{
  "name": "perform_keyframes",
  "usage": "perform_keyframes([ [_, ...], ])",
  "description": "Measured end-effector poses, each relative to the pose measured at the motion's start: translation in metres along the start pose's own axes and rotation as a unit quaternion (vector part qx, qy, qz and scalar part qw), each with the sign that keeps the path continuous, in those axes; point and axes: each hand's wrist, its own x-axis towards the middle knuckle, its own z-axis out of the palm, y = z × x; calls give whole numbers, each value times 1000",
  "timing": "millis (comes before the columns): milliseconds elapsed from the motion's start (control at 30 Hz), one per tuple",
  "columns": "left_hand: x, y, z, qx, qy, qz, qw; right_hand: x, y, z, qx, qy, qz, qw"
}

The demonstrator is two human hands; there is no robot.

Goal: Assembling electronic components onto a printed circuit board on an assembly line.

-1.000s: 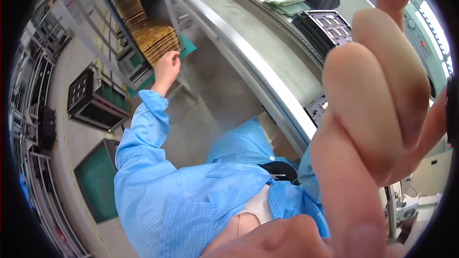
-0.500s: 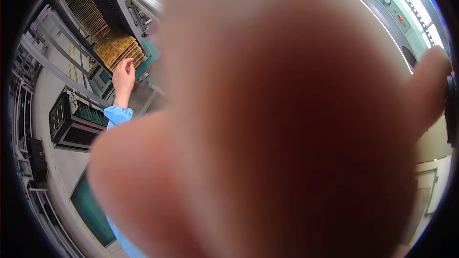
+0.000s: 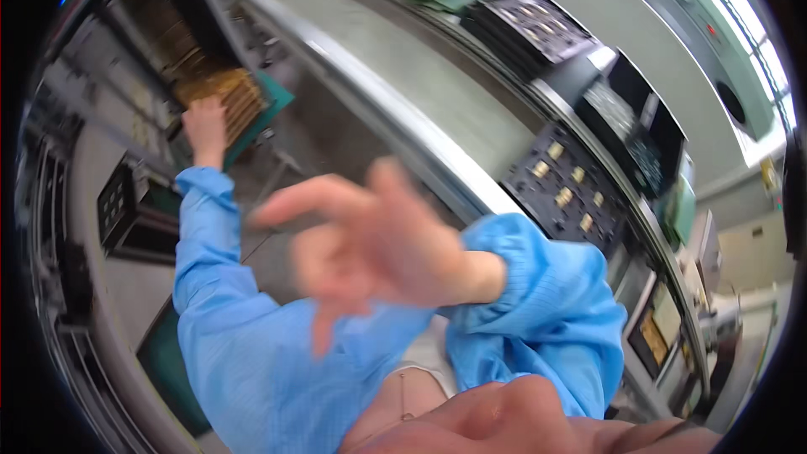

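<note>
My left hand (image 3: 206, 126) reaches far out to the upper left and lies against a stack of thin gold-coloured boards (image 3: 235, 88) that stands on a green mat (image 3: 273, 105). Its fingers are too small and turned away to show whether they grip a board. My right hand (image 3: 370, 244) hovers blurred in the middle of the view, fingers spread, holding nothing. Both arms wear light blue sleeves (image 3: 546, 303).
A long grey bench with a metal rail (image 3: 395, 109) runs diagonally across the view. Black trays with small gold parts (image 3: 563, 189) lie on it, with more dark trays (image 3: 534, 21) farther along. A black rack (image 3: 126, 202) stands at the left.
My right hand, which covered the lens half a second ago, has drawn back from the camera and spread open. My left hand stays at the gold boards.
</note>
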Motion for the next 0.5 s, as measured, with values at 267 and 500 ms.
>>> perform_keyframes([
  [267, -11, 102, -45, -54, 168, 90, 980, -139, -26, -47, -212, 267, -136, 930],
  [500, -24, 168, -170, -148, 260, 124, 946, -188, -36, -70, -312, 382, -57, 868],
])
